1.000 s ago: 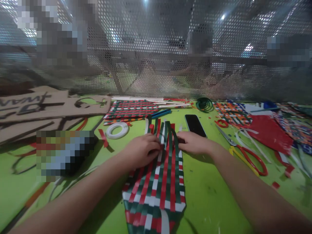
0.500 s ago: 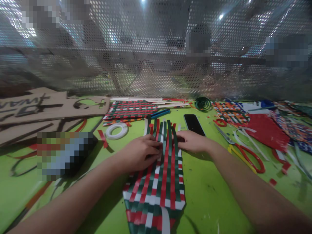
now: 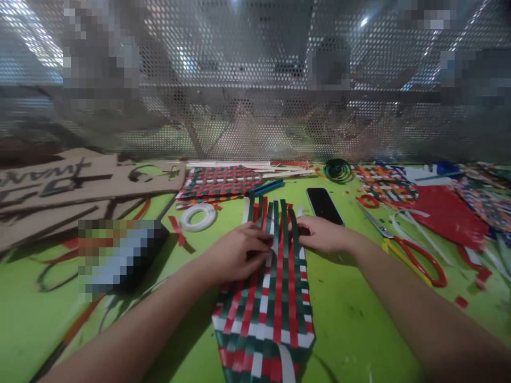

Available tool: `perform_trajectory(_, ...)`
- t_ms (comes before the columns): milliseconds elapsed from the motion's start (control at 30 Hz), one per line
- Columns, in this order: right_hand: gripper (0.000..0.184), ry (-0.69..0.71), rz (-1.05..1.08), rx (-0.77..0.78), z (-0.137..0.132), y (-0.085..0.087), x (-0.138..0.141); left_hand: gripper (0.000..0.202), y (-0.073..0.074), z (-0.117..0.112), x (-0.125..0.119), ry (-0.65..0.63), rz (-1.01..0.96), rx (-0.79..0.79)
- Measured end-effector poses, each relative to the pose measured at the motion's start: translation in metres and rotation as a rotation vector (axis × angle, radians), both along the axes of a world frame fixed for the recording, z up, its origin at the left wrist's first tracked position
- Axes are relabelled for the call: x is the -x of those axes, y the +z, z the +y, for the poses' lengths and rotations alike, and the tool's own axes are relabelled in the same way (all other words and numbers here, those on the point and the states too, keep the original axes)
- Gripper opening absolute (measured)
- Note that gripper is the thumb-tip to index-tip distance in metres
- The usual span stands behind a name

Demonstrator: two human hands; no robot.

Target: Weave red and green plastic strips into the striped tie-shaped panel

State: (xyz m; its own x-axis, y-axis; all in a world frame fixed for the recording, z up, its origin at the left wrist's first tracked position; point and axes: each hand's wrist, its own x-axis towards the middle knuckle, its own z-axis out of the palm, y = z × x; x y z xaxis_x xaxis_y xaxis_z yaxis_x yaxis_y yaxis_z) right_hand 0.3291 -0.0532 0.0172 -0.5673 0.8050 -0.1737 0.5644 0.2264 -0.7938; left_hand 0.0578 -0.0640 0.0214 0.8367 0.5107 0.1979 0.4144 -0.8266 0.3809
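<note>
Red, dark green and white flat strips are interlaced into a long woven piece [image 3: 261,319], which is laid on the bright green tabletop [image 3: 351,319] between the forearms, its loose strip ends pointed away from the person. Its left side is covered by the left hand [image 3: 241,252], the fingers bent and rested on the strips; whether one is pinched by that grip cannot be made out. At the right edge, the outermost dark green strip [image 3: 294,229] is met by the curled fingers of the right hand [image 3: 321,234] (the tips are partly hidden behind it, so the closure of this grip is not revealed either). Just beyond the right hand, a black-screened smartphone [image 3: 324,205] is placed; farther right, scissors with red-and-yellow handles [image 3: 386,233] are seen. Left of the strip ends, a flat white ring-shaped roll [image 3: 186,219] is set near brown cut cardboard pieces [image 3: 96,183].
</note>
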Motion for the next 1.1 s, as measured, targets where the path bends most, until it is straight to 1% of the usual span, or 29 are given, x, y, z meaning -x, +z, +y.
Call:
perform_trajectory(200, 0.03, -0.021, 0.052, 0.073, 0.0, -0.001, 0.0, 0.03, -0.004, -0.004, -0.001, 0.052, 0.024, 0.004)
perform_trajectory(300, 0.029, -0.016, 0.079, 0.052, -0.001, -0.001, 0.0, 0.034, -0.009, -0.004, -0.002, 0.055, 0.014, -0.016)
perform_trajectory(400, 0.029, -0.011, 0.105, 0.04, -0.001, -0.002, 0.0, 0.033, -0.012, -0.003, -0.003, 0.052, -0.001, -0.037)
perform_trajectory(533, 0.022, -0.004, 0.069, 0.084, 0.0, -0.003, -0.002, 0.033, -0.012, -0.001, -0.005, 0.046, -0.002, -0.058)
perform_trajectory(600, 0.018, -0.012, 0.029, 0.08, 0.0, -0.003, -0.004, 0.032, -0.012, 0.0, -0.006, 0.044, -0.011, -0.068)
perform_trajectory(733, 0.016, -0.034, 0.01, 0.023, 0.0, -0.002, -0.003, 0.029, -0.013, 0.0, -0.006, 0.05, -0.027, -0.081)
perform_trajectory(833, 0.016, -0.068, 0.034, 0.061, -0.001, -0.003, -0.001, 0.03, -0.015, 0.0, -0.005, 0.057, -0.044, -0.071)
perform_trajectory(933, 0.017, -0.101, 0.063, 0.103, -0.001, -0.006, 0.0, 0.029, -0.017, 0.003, -0.003, 0.054, -0.089, -0.042)
perform_trajectory(1000, 0.015, -0.118, 0.066, 0.122, 0.0, -0.007, -0.001, 0.024, -0.016, 0.006, 0.001, 0.053, -0.169, -0.028)
perform_trajectory(1100, 0.013, -0.137, 0.043, 0.111, 0.001, -0.008, -0.002, 0.015, -0.011, 0.015, 0.009, 0.137, -0.297, -0.082)
